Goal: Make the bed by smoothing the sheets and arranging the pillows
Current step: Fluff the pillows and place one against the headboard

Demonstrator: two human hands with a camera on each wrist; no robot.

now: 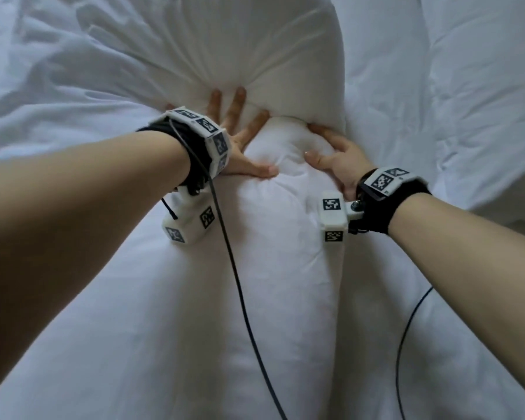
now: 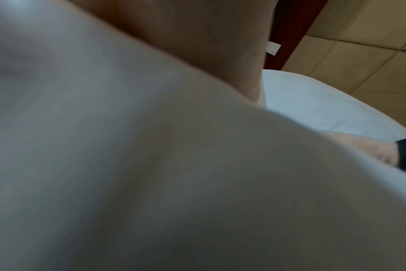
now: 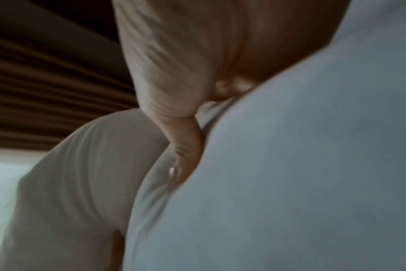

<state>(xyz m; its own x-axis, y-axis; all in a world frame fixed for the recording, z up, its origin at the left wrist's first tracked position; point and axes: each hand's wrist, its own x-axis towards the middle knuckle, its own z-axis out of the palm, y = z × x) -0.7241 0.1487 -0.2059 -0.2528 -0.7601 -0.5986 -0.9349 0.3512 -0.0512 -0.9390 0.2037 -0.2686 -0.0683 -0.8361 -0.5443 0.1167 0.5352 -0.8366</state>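
Two plump white fabric pillows lie end to end on the bed. The near pillow point(image 1: 255, 268) runs lengthwise toward the viewer; the far pillow point(image 1: 249, 47) sits beyond it, and their ends meet between the hands. Crumpled white sheets point(image 1: 52, 71) spread to the left, with more rumpled white bedding point(image 1: 467, 86) on the right.

Left hand point(image 1: 240, 140): fingers point(image 1: 235, 107) straight and splayed, pressed flat into the seam where the two pillows meet; thumb lying along the near pillow's top. It holds nothing, only pushes. The left wrist view is mostly blurred cloth and palm, so it adds nothing on the fingers.

Right hand point(image 1: 337, 159): fingers curled over the far right corner of the near pillow, thumb pressed into its top, pinching a fold of the case. The right wrist view shows the thumb point(image 3: 186, 155) dug into the fabric.

Judged step: seating the near pillow against the far one, or plumping it. Sheets to the left are not yet smoothed.

Risks:
- Uneven push, left flat and right gripping, could skew the near pillow off line.
- A hard shove may slide the far pillow out of place.
- Pinching the case could drag it askew over the filling and leave creases.
- Black cables point(image 1: 240, 283) trail from both wrist bands across the pillow and may snag or drag the fabric.
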